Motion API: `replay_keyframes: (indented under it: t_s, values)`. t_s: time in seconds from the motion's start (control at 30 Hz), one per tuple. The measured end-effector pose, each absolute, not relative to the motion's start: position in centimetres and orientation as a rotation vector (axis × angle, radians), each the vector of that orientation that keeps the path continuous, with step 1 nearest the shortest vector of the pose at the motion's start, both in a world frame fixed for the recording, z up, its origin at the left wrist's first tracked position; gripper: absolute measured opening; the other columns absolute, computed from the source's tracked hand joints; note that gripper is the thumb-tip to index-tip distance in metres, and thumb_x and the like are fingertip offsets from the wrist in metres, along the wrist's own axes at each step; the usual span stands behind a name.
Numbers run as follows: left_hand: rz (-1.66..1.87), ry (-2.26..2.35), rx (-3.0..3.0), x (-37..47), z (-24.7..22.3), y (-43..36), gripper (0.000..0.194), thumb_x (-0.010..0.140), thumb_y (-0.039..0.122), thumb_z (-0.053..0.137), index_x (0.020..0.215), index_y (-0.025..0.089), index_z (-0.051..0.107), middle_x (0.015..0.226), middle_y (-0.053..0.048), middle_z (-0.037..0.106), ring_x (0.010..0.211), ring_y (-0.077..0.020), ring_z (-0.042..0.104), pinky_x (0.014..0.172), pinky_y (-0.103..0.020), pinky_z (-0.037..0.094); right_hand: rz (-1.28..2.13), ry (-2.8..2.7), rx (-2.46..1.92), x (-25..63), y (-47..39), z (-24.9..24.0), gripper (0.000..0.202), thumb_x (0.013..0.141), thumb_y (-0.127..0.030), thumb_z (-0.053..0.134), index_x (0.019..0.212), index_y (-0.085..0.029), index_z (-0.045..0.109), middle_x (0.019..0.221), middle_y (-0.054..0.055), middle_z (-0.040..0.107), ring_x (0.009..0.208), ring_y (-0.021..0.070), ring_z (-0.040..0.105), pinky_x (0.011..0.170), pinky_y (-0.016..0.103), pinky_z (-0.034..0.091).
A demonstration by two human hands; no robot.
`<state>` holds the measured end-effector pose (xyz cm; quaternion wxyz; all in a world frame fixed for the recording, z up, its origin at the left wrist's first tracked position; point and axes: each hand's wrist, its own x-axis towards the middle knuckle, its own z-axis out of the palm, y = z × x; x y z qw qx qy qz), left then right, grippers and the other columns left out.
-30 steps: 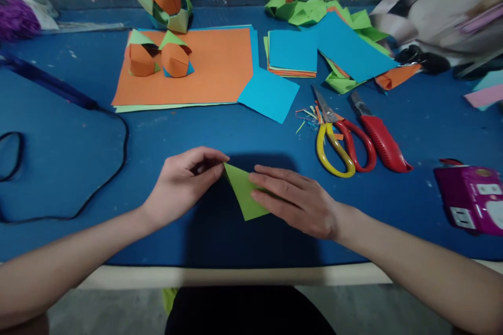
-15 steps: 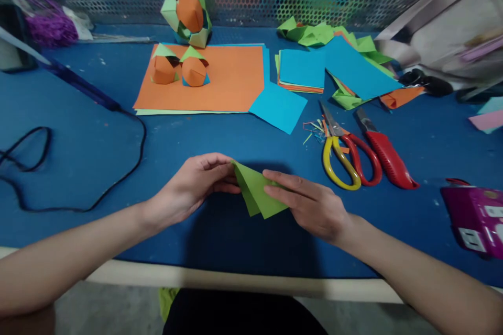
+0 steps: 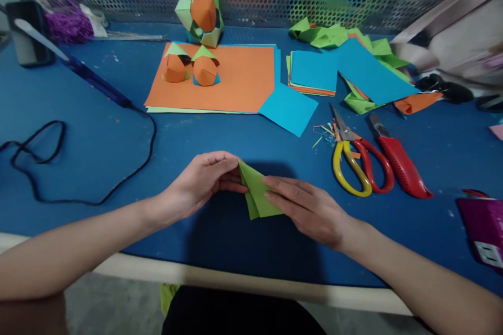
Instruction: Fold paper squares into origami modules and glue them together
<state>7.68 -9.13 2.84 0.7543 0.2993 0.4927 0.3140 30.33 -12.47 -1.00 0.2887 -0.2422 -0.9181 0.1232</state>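
Observation:
Between my hands, above the blue table near its front edge, is a folded piece of green paper. My left hand pinches its upper left corner between thumb and fingers, the other fingers curled behind the sheet. My right hand grips the right side, two fingers lying across the front face; its thumb is hidden behind. Two layers of the paper hang slightly apart at the bottom. Beyond the hands lies a blue paper square, its left corner over a stack of orange sheets.
Scissors and a red-handled cutter lie to the right beside paper snippets. A multicoloured paper ball stands at the back. Leftward are a blue corded tool and its black cord. A purple power strip sits far right.
The view has shifted slightly, so table items appear farther right. The green paper's layers have come closer together and its lower part is narrower; both hands keep their hold.

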Motion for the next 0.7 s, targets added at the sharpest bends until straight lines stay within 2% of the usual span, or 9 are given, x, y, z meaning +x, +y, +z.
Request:
replay_keyframes:
  t_s: [0.17,0.33,0.43,0.53,0.6,0.7]
  values:
    - [0.693,1.080,0.673,7.7,2.7,-9.2,0.015,0.078,0.027,0.062,0.074,0.012,0.064,0.071,-0.005,0.068,0.068,-0.0164,0.066,0.067,-0.031,0.056,0.267,-2.439,-0.660,29.9,-12.4,-0.7,0.032,0.088,-0.005,0.044,0.115,-0.013,0.059,0.120,0.015,0.062,0.117,0.0247,0.055,0.087,0.040,0.057]
    - [0.702,1.133,0.812,7.8,2.9,-9.6,0.015,0.076,0.029,0.067,0.073,0.015,0.063,0.066,-0.001,0.065,0.063,-0.0129,0.063,0.061,-0.025,0.055,0.168,-2.438,-0.609,29.5,-12.6,-0.1,0.026,0.083,-0.006,0.049,0.106,-0.009,0.062,0.115,0.017,0.064,0.113,0.0268,0.057,0.086,0.040,0.056]
    - [0.687,1.167,0.856,7.6,3.1,-9.7,0.017,0.077,0.031,0.065,0.077,0.014,0.064,0.068,-0.002,0.066,0.064,-0.0130,0.063,0.058,-0.022,0.053,0.202,-2.478,-0.613,29.2,-12.9,0.5,0.028,0.082,-0.017,0.053,0.108,-0.009,0.062,0.120,0.017,0.062,0.113,0.0300,0.056,0.087,0.043,0.053]
    - [0.706,1.196,0.869,7.6,3.0,-9.5,0.018,0.076,0.031,0.066,0.075,0.013,0.063,0.066,-0.003,0.065,0.059,-0.0126,0.062,0.053,-0.021,0.052,0.361,-2.385,-0.671,29.2,-12.9,1.0,0.042,0.087,-0.038,0.049,0.117,-0.010,0.056,0.126,0.019,0.056,0.121,0.0294,0.050,0.094,0.046,0.048]
    - [0.721,1.200,0.877,7.7,3.1,-9.4,0.018,0.076,0.031,0.066,0.076,0.013,0.063,0.066,-0.003,0.066,0.059,-0.0137,0.062,0.053,-0.022,0.053,0.564,-2.215,-0.780,29.3,-12.8,1.5,0.047,0.090,-0.041,0.045,0.123,-0.009,0.050,0.128,0.021,0.054,0.122,0.0248,0.049,0.097,0.042,0.046]
    - [0.747,1.175,0.885,8.1,3.2,-9.3,0.017,0.076,0.030,0.066,0.077,0.014,0.063,0.067,-0.004,0.067,0.060,-0.0149,0.064,0.056,-0.024,0.054,1.050,-1.956,-0.943,29.9,-12.5,2.4,0.048,0.092,-0.047,0.040,0.126,-0.015,0.049,0.124,0.016,0.057,0.115,0.0219,0.055,0.092,0.038,0.049]
